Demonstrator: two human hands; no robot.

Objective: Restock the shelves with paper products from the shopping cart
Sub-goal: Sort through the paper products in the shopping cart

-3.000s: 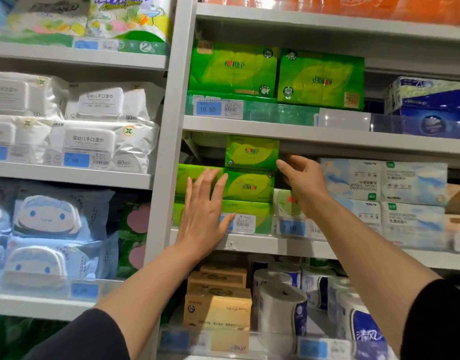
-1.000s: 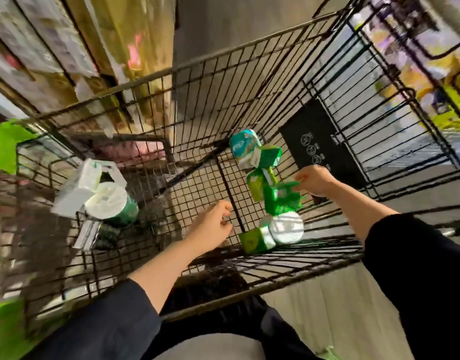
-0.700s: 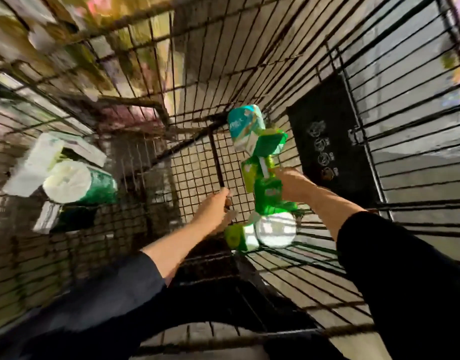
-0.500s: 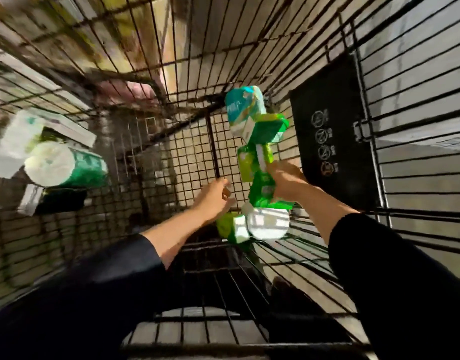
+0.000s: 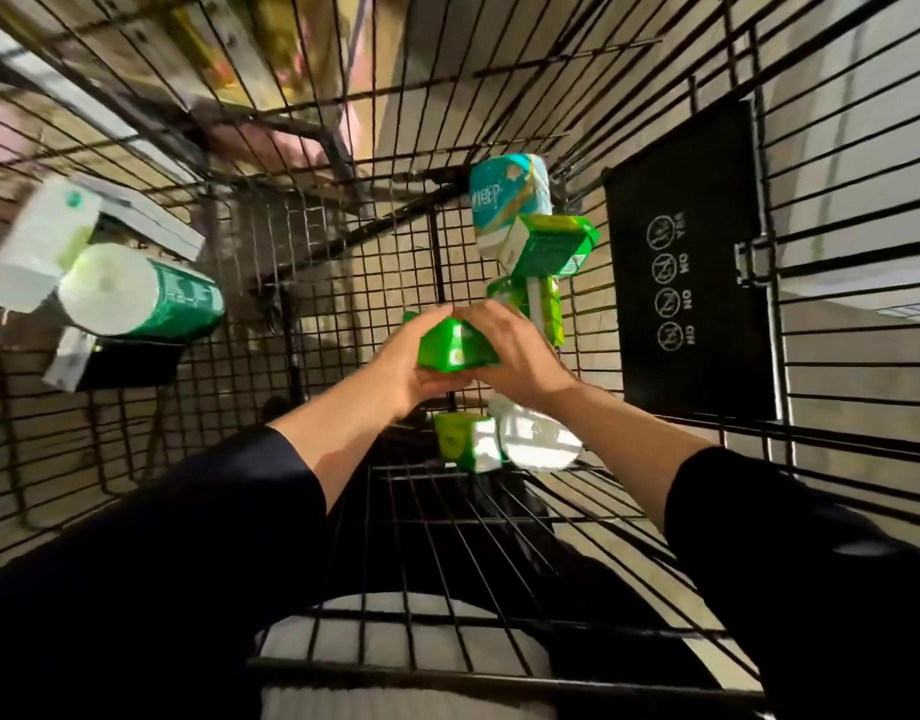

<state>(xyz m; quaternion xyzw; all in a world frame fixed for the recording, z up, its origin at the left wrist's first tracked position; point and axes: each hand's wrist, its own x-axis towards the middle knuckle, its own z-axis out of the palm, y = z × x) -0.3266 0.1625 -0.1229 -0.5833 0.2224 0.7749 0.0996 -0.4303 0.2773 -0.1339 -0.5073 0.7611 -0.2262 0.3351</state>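
I look down into a black wire shopping cart (image 5: 343, 283). Both hands meet around one bright green tissue pack (image 5: 455, 348): my left hand (image 5: 408, 361) grips its left side and my right hand (image 5: 509, 353) covers its right side. Beyond them lie a teal pack (image 5: 507, 200), a green box-shaped pack (image 5: 543, 246) and another green pack (image 5: 543, 304). Below my hands sit a small green and white pack (image 5: 465, 441) and a white pack (image 5: 538, 441). At the cart's left lie a paper roll in a green wrapper (image 5: 135, 298) and white packs (image 5: 36, 252).
A black panel with white "NO" symbols (image 5: 691, 293) hangs on the cart's right wall. The cart's wire walls close in on all sides. Blurred shelf goods (image 5: 250, 54) show beyond the far wall. My dark sleeves fill the lower corners.
I turned from the shelf down to the cart. My right hand took the green pack, and my left hand has now come over to grip it too.
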